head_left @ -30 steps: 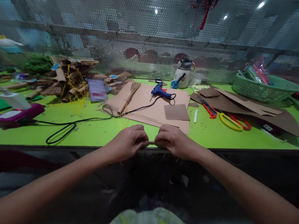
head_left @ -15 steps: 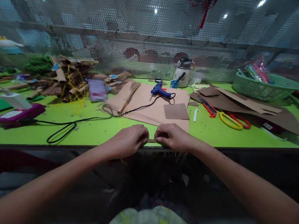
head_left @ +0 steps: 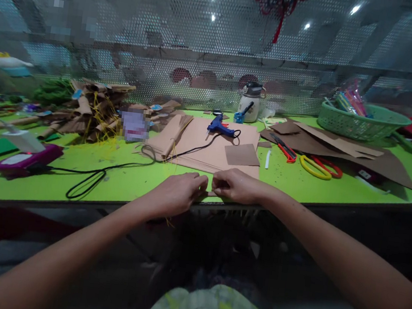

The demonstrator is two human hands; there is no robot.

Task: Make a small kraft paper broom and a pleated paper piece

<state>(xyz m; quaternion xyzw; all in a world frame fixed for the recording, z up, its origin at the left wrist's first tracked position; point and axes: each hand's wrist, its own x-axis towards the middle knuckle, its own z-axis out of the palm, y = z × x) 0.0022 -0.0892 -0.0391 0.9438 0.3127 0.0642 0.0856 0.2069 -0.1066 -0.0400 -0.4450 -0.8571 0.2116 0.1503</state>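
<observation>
At the table's front edge, my left hand [head_left: 179, 192] and my right hand [head_left: 238, 186] are close together, fingers curled in pinches. Between them shows a short bit of a thin brown paper strip [head_left: 209, 194], one end in each hand; the rest is hidden by my fingers. Just beyond lie large light-brown paper sheets [head_left: 195, 149] with a darker paper square [head_left: 242, 154] on top. A blue glue gun [head_left: 221, 126] rests on the sheets, its black cable running left. Left of it is a rolled brown paper piece [head_left: 173, 140] with yellow string.
Scissors with yellow and red handles [head_left: 315, 167] and a red-handled cutting tool [head_left: 286, 149] lie right. Behind them stand a green basket [head_left: 367, 125] and a white jar [head_left: 248, 107]. A pile of paper rolls [head_left: 91, 110] and a purple power strip [head_left: 28, 159] are left.
My hands have shifted only slightly, staying at the table edge with the paper strip. The fingers of my left hand have loosened a little. The view has turned slightly.
</observation>
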